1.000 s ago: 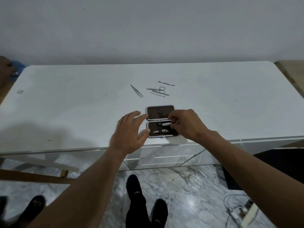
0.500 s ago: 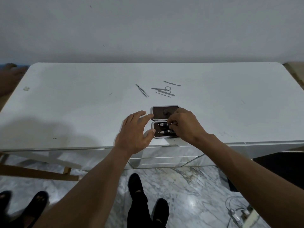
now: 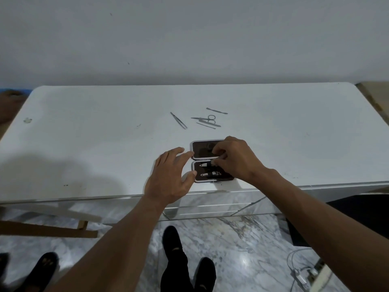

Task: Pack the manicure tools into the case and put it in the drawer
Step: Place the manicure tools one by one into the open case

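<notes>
While opened flat near the front edge of the white table (image 3: pixel 105 133), lies with two dark, pale-rimmed halves one behind the other: manicure case (image 3: pixel 200 151). Holds in the near half two nail clippers, both lying across: upper clipper (image 3: pixel 203 164) just under the hinge line, lower clipper (image 3: pixel 210 174) near the front rim. Far half mostly dark, with some small thing inside, too much covered to name. Touched from the left side by the left hand (image 3: pixel 170 178): fingers straight and spread wide, index fingertip on the left rim of the far half, thumb on the left rim of the near half, nothing gripped. Covered on the right side by the right hand (image 3: pixel 235 159): fingers curled, fingertips pinching narrowly the right end of the upper clipper. Behind the case, apart from it and loose on the table: tweezers (image 3: pixel 178 120) to the left, small scissors (image 3: pixel 200 118) crossed with a thin rod (image 3: pixel 206 125), and a cuticle pusher (image 3: pixel 216 110) farthest back. Below the table edge, mirrored drawer fronts (image 3: pixel 210 205), closed; under them a marble floor (image 3: pixel 242 239) and black shoes (image 3: pixel 170 234).
</notes>
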The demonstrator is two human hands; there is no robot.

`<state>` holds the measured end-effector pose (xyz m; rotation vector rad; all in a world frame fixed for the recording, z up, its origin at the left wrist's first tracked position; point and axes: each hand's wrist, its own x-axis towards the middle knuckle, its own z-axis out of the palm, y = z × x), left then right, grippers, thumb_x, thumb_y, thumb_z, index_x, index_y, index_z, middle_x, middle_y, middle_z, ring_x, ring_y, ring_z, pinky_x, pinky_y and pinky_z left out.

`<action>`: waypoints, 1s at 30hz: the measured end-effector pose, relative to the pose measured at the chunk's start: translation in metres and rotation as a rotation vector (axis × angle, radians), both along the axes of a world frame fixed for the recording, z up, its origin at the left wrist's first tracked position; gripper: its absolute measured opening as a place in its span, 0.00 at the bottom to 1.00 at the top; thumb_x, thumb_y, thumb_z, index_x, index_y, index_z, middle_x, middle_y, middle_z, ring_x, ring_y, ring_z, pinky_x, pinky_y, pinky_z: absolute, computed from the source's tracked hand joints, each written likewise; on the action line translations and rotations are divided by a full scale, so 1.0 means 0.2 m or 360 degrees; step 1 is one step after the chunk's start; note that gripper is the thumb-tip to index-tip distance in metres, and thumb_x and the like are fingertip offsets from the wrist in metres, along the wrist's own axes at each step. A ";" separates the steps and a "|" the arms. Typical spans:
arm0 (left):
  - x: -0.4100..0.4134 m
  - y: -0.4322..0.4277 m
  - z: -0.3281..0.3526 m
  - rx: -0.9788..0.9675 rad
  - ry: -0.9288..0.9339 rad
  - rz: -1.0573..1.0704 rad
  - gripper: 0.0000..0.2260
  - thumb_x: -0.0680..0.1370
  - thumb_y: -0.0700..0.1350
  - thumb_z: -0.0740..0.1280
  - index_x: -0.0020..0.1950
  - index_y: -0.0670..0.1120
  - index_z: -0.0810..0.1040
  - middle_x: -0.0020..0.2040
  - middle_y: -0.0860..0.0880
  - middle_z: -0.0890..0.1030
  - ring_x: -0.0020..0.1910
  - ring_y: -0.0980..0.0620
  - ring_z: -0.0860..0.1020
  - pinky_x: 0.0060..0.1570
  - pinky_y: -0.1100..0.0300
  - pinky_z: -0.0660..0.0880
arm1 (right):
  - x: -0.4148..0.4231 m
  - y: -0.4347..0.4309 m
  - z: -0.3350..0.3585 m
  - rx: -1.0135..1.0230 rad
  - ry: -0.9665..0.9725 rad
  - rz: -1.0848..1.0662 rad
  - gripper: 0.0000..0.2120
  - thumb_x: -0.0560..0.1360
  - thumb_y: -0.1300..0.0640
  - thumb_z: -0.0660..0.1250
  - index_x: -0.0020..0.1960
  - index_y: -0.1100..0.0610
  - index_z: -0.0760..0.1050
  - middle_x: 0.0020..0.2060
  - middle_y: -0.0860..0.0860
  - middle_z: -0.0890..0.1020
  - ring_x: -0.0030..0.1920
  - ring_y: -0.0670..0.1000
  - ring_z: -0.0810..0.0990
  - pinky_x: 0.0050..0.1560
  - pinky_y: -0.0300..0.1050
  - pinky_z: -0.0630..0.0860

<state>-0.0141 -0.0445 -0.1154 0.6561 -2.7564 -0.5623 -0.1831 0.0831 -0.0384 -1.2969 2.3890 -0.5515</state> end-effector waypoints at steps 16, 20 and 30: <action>0.00 0.00 0.03 0.0025 -0.0003 -0.0028 0.23 0.75 0.56 0.61 0.68 0.50 0.72 0.67 0.48 0.73 0.67 0.48 0.70 0.66 0.49 0.68 | -0.38 -0.44 -0.02 0.0205 0.0344 -0.0248 0.10 0.75 0.66 0.61 0.48 0.64 0.81 0.43 0.60 0.85 0.45 0.61 0.82 0.48 0.51 0.79; -0.01 0.00 0.03 0.0019 -0.0002 -0.0054 0.23 0.75 0.55 0.62 0.68 0.49 0.72 0.67 0.48 0.73 0.67 0.48 0.70 0.66 0.49 0.67 | -0.41 -0.52 -0.05 0.0296 0.0331 -0.0171 0.07 0.73 0.66 0.63 0.46 0.65 0.80 0.41 0.61 0.84 0.44 0.63 0.82 0.44 0.47 0.77; -0.01 -0.01 0.04 0.0048 -0.0003 -0.0069 0.23 0.75 0.56 0.62 0.68 0.50 0.72 0.67 0.47 0.73 0.67 0.47 0.69 0.67 0.51 0.65 | -0.44 -0.63 0.02 0.0605 0.0437 0.0060 0.12 0.73 0.62 0.67 0.36 0.61 0.65 0.30 0.53 0.67 0.37 0.59 0.72 0.38 0.46 0.70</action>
